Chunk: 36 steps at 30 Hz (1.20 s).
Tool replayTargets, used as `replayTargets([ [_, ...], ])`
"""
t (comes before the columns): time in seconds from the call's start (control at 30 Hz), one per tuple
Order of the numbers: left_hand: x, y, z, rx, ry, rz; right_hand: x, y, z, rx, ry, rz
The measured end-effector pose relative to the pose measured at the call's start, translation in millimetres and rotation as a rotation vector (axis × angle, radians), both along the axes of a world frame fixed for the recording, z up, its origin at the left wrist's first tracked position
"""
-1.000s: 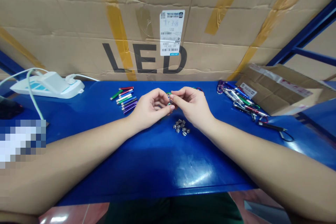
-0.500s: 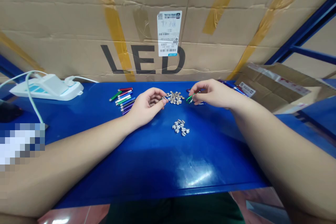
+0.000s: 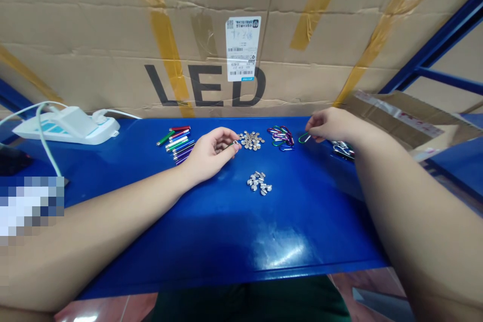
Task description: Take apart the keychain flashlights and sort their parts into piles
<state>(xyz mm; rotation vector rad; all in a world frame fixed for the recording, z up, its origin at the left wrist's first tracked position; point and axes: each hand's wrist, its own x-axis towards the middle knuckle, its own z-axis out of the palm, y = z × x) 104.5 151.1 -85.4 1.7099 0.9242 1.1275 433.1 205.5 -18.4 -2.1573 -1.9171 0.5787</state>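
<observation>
My left hand (image 3: 211, 153) is closed in a pinch around a small piece with a metal ring (image 3: 235, 143) at its end; the fingers hide most of it. In my right hand (image 3: 328, 125) a green carabiner (image 3: 303, 138) is held between the fingertips, low over the table. Just left of it lies a pile of coloured carabiners (image 3: 281, 137). Between the hands are several button cells (image 3: 252, 140). Closer to me sits a cluster of small silver caps (image 3: 258, 182). Coloured metal tubes (image 3: 179, 143) lie beside my left hand.
A white power strip (image 3: 68, 126) with cables is at the left of the blue table (image 3: 211, 241). Shiny metal pieces (image 3: 342, 150) lie partly hidden by my right wrist. An open cardboard box (image 3: 407, 121) stands at the right, and a large carton (image 3: 113, 35) forms the back.
My right hand has moved right, away from the carabiner pile, with a green carabiner in its fingers. The pile is uncovered. My left hand has stayed almost still.
</observation>
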Motion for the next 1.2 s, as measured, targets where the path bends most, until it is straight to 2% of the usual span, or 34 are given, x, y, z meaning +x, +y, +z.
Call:
replayTargets([
  [0.07, 0.1, 0.1, -0.4, 0.002, 0.001, -0.002, 0.8, 4.3, -6.8, 0.012, 0.000, 0.024],
  [0.17, 0.1, 0.2, -0.5, 0.003, -0.002, -0.006, -0.8, 9.2, -17.0, 0.029, 0.025, 0.134],
  [0.27, -0.1, -0.1, 0.1, -0.002, -0.001, -0.011, -3.9, 11.3, -23.8, 0.065, 0.217, 0.215],
  [0.33, -0.1, -0.2, 0.5, -0.007, 0.001, -0.011, -6.0, 10.9, -25.0, 0.109, 0.335, 0.206],
  [0.43, 0.0, 0.1, 0.3, -0.020, -0.005, -0.014, -8.1, 8.0, -22.5, 0.154, 0.235, 0.137],
  [0.5, -0.1, 1.0, -0.6, -0.028, -0.010, -0.019, -9.2, 5.7, -20.5, 0.072, 0.175, 0.085],
  [0.6, -1.2, 3.4, -2.9, -0.026, -0.011, -0.039, -11.2, 3.6, -21.2, -0.085, 0.243, 0.062],
  [0.77, -4.2, 8.1, -7.3, -0.040, 0.006, -0.065, -14.1, 3.8, -25.3, -0.081, 0.304, 0.079],
  [0.83, -4.5, 9.1, -8.0, -0.035, 0.012, -0.058, -13.7, 4.0, -23.0, -0.048, 0.267, 0.072],
  [0.93, -3.3, 8.6, -7.7, -0.023, -0.014, -0.065, -16.7, 2.0, -17.3, 0.152, 0.167, 0.091],
  [0.97, -2.6, 7.8, -7.4, -0.021, -0.030, -0.075, -20.5, -0.1, -15.9, 0.215, 0.186, 0.114],
  [1.03, -1.1, 5.5, -6.5, -0.004, -0.057, -0.086, -34.0, -7.7, -15.3, 0.260, 0.360, 0.210],
  [1.13, 0.8, 0.8, -4.9, 0.062, -0.058, -0.091, -64.5, -26.8, -19.2, 0.187, 0.693, 0.458],
  [1.2, 1.3, -2.3, -3.6, 0.099, -0.043, -0.097, -83.4, -40.2, -23.0, 0.155, 0.766, 0.590],
])
